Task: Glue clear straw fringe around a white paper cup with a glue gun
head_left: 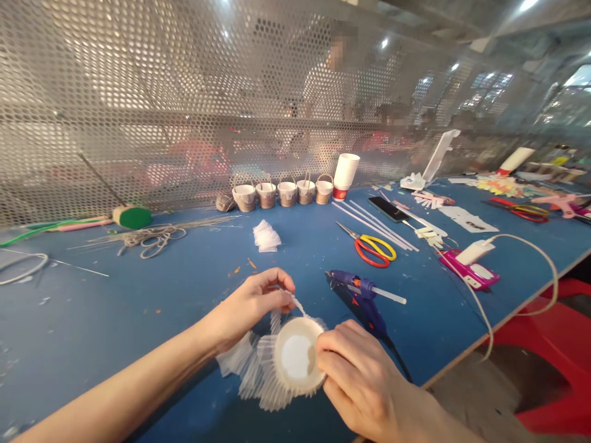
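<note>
A round white cup with its opening facing up is near the table's front edge. Pleated white mesh ribbon fans out around its rim, mostly on the left and lower sides. My right hand grips the cup's right side, fingers wrapped over the rim. At the cup's upper left, my left hand pinches an end of the ribbon between thumb and fingers. A purple glue gun with a clear stick lies to the right, partly behind my right hand.
Yellow-and-red scissors, a phone and a pink power strip lie right. Small twine-wrapped cups and stacked paper cups line the back by a perforated metal screen. Folded white ribbon lies mid-table, wires and twine left.
</note>
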A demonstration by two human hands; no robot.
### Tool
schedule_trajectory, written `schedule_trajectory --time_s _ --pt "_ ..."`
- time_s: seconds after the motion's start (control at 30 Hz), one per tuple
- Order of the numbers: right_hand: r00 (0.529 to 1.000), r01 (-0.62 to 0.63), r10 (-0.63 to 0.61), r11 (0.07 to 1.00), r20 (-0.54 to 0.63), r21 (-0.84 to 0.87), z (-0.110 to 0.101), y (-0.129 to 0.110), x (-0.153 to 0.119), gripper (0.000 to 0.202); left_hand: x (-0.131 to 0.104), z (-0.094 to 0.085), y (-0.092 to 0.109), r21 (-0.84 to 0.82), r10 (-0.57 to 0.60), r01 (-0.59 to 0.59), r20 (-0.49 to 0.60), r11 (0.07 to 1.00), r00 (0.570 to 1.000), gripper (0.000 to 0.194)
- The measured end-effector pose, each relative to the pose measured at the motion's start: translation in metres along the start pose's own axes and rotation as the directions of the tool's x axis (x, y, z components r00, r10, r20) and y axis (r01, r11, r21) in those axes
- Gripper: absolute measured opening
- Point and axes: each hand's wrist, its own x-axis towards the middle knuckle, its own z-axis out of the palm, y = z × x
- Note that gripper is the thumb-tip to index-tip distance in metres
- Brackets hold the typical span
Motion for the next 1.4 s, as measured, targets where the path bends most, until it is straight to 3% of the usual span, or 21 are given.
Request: schedule_trajectory --time_s 0.1,0.17,0.27,0.33,0.4,0.47,0.53,0.6,0.67,0.77,0.87,0.97,1.03,1.1,1.23,1.3,1.4 --pt "1.000 0.005 -0.005 1.000 0.010 0.000 0.000 0.000 0.000 0.028 0.000 0.002 -0.001 -0.136 -0.054 0.055 0.011 0.989 0.998 0.019" --pt "1.000 0.004 -0.004 1.000 0.011 0.004 -0.001 0.000 0.000 0.028 0.000 0.002 0.000 -0.120 -0.084 0.085 0.013 0.989 0.996 0.023" --pt "1.000 0.017 -0.017 1.000 0.002 0.005 -0.002 0.001 0.001 0.027 -0.001 -0.001 0.004 0.127 -0.043 0.041 0.009 0.991 0.999 0.025" --pt "0.999 0.014 -0.013 1.000 -0.037 0.015 -0.002 0.001 0.002 0.026 -0.002 -0.005 0.008 0.353 0.058 -0.060 0.015 0.934 0.998 0.024" --pt "0.994 -0.021 0.025 0.999 -0.110 0.041 -0.003 0.002 0.002 0.026 -0.004 -0.010 0.013 0.457 0.108 -0.114 0.038 0.882 0.993 0.026" --pt "0.978 -0.064 0.080 0.994 -0.193 0.091 -0.004 0.003 0.004 0.024 -0.005 -0.014 0.017 0.380 0.075 -0.095 0.067 0.920 0.995 0.035" --pt "0.956 -0.110 0.148 0.981 -0.253 0.159 -0.006 0.004 0.006 0.023 -0.005 -0.017 0.019 0.191 0.043 -0.057 0.077 0.980 0.996 0.041" --pt "0.932 -0.154 0.217 0.962 -0.291 0.225 -0.009 0.006 0.011 0.022 -0.004 -0.020 0.019 0.031 0.052 -0.053 0.035 0.998 0.998 0.039" --pt "0.909 -0.187 0.268 0.947 -0.319 0.262 -0.011 0.008 0.016 0.021 -0.003 -0.024 0.019 -0.009 0.043 -0.043 0.013 0.999 0.999 0.035" --pt "0.887 -0.190 0.276 0.949 -0.371 0.254 -0.014 0.010 0.022 0.022 -0.001 -0.032 0.016 0.022 -0.052 0.049 0.164 0.999 0.985 0.037" --pt "0.882 -0.153 0.219 0.970 -0.416 0.187 -0.013 0.014 0.025 0.022 0.000 -0.034 0.011 -0.031 -0.124 0.147 0.383 0.989 0.916 0.044" --pt "0.883 -0.110 0.125 0.992 -0.452 0.060 -0.010 0.018 0.025 0.021 0.000 -0.023 0.001 -0.108 -0.141 0.212 0.457 0.971 0.878 0.048" --pt "0.880 -0.086 0.071 0.996 -0.469 -0.012 -0.008 0.021 0.025 0.021 0.000 -0.013 -0.007 -0.173 -0.143 0.239 0.437 0.956 0.888 0.045" --pt "0.873 -0.070 0.028 0.995 -0.487 -0.069 -0.007 0.024 0.025 0.021 0.000 -0.006 -0.014 -0.242 -0.141 0.265 0.434 0.933 0.890 0.029" --pt "0.876 -0.058 -0.026 0.986 -0.481 -0.159 -0.009 0.032 0.024 0.023 0.000 -0.018 -0.011 -0.237 -0.058 0.191 0.474 0.953 0.878 0.016" --pt "0.888 -0.050 -0.033 0.985 -0.459 -0.168 -0.011 0.034 0.020 0.024 0.002 -0.034 -0.001 -0.290 0.052 0.069 0.389 0.955 0.920 0.012" --pt "0.913 -0.021 -0.037 0.990 -0.405 -0.137 -0.010 0.035 0.012 0.024 0.006 -0.060 0.015 -0.272 0.123 -0.080 0.147 0.959 0.981 0.012"
